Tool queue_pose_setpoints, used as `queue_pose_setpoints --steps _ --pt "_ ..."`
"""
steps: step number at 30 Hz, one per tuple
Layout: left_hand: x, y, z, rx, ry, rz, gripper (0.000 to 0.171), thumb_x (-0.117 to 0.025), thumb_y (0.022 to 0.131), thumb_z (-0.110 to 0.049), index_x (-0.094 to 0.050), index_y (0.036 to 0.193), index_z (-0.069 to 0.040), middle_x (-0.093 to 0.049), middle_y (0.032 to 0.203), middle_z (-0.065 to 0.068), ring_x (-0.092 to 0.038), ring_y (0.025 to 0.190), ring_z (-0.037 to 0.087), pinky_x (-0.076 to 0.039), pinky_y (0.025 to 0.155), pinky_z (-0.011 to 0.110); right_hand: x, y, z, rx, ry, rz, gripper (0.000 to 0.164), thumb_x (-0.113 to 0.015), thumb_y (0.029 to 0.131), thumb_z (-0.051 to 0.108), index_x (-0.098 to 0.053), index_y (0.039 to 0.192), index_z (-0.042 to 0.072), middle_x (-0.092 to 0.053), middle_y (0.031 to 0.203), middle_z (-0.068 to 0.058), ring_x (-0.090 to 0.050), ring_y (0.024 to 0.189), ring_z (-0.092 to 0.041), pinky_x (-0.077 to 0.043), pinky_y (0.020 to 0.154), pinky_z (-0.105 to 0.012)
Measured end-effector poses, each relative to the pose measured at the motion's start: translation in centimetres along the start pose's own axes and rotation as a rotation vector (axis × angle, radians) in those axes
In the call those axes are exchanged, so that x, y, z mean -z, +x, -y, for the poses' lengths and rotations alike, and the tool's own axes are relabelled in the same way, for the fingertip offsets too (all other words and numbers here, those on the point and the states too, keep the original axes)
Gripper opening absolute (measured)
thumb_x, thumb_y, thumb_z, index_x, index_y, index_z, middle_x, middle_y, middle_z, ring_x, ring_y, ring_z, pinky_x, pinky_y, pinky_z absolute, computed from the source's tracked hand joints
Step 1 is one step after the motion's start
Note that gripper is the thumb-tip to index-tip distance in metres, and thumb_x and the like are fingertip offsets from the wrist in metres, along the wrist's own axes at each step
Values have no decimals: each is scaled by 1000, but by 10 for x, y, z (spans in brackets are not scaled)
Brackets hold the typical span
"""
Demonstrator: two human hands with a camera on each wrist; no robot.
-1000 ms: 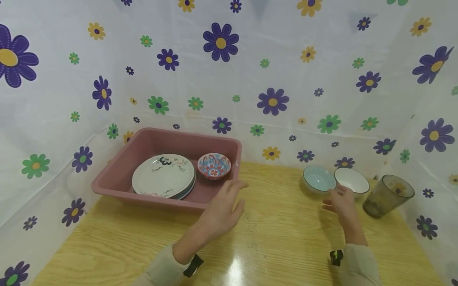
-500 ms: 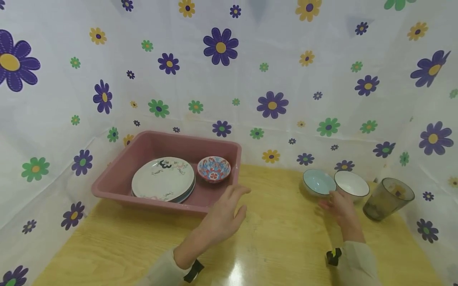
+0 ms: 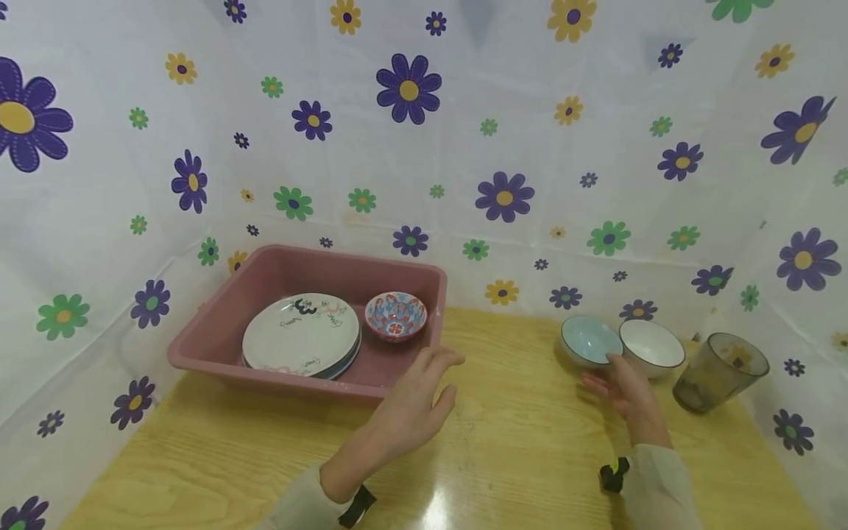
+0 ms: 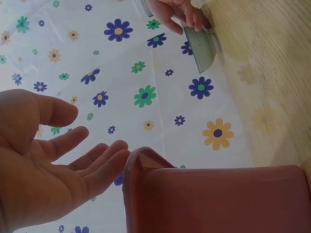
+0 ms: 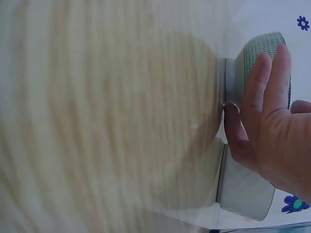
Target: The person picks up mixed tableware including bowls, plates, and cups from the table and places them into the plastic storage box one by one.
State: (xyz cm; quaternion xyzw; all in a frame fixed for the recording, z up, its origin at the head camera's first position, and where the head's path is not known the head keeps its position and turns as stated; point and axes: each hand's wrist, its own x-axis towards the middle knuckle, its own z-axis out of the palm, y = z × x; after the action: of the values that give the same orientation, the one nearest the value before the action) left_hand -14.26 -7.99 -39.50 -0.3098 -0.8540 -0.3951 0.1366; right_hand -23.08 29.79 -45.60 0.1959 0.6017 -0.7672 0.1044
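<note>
My right hand (image 3: 632, 394) is at the near side of a light blue bowl (image 3: 589, 342) with a dark rim. In the right wrist view, its fairly straight fingers (image 5: 277, 87) lie along that bowl's green-patterned outside (image 5: 262, 46), one fingertip low by the foot. A white bowl (image 3: 652, 344) stands right beside the blue one, close behind the hand. My left hand (image 3: 407, 408) holds nothing, its fingers loosely extended near the front right corner of a pink tub (image 3: 344, 274). The left wrist view has its fingertips close to the tub's rim (image 4: 127, 194).
Inside the tub lie stacked plates (image 3: 301, 335) and a red and blue patterned bowl (image 3: 396, 316). A smoky glass (image 3: 718, 375) stands tilted-looking at the right of the wooden table (image 3: 503, 442). A flowered curtain (image 3: 450, 147) borders the table at the back and sides.
My right hand has moved slightly left and toward me, its fingers lower by the blue bowl. The left hand is almost still, and the whole head view has dropped slightly in the frame.
</note>
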Motion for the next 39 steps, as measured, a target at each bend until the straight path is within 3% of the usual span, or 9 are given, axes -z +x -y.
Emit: queue_pose_setpoints --steps 4,8,9,14,21,28,36,39 --pt "-1 -1 0 -3 1 -2 35 -59 94 -4 -56 129 -2 -53 130 12 -54 122 24 -49 100 39 7 10 -5 16 93 21 69 -28 106 24 17 157 10 -11 158 -33 -71 84 -16 -56 87 -26" --pt "-1 -1 0 2 -1 2 34 -59 94 -4 -56 129 -3 -52 130 12 -54 121 24 -50 99 39 1 8 0 -8 172 12 69 -29 106 23 16 157 16 -7 159 -28 -71 81 -18 -56 87 -26" --pt "-1 -1 1 3 -1 2 34 -59 94 -4 -56 129 -3 -52 130 12 -54 121 24 -50 99 39 -2 5 3 -29 169 3 68 -27 106 23 17 157 18 -2 161 -23 -71 80 -16 -55 88 -24" --pt "-2 -1 1 1 0 6 34 -59 94 -3 -57 128 -3 -53 130 12 -55 121 25 -50 98 40 -10 -1 8 -63 217 -21 69 -28 106 22 20 156 20 -4 160 -23 -71 77 -20 -55 89 -26" --pt "-2 -1 0 7 0 18 34 -58 94 -3 -57 128 -3 -52 131 13 -55 120 26 -51 97 41 -9 0 6 -48 278 28 67 -22 107 20 24 155 21 9 163 -19 -71 81 -22 -52 94 -28" --pt "-2 -1 0 32 1 37 33 -58 95 -5 -56 128 -4 -51 133 14 -55 122 28 -51 98 42 -8 -1 6 -31 292 60 65 -20 107 17 22 156 20 7 162 -19 -71 82 -23 -52 95 -29" --pt "-3 -1 1 43 -3 48 34 -58 95 -5 -56 129 -5 -51 133 13 -54 123 27 -50 99 41 -8 -2 4 -26 241 39 65 -20 106 16 22 155 16 -18 151 -25 -72 81 -21 -53 93 -28" --pt "-3 -1 1 41 -1 48 34 -58 96 -6 -56 129 -4 -51 132 13 -53 123 27 -50 99 41 -8 -3 5 -23 238 35 64 -20 107 18 21 155 15 -21 150 -26 -72 82 -21 -54 93 -28"
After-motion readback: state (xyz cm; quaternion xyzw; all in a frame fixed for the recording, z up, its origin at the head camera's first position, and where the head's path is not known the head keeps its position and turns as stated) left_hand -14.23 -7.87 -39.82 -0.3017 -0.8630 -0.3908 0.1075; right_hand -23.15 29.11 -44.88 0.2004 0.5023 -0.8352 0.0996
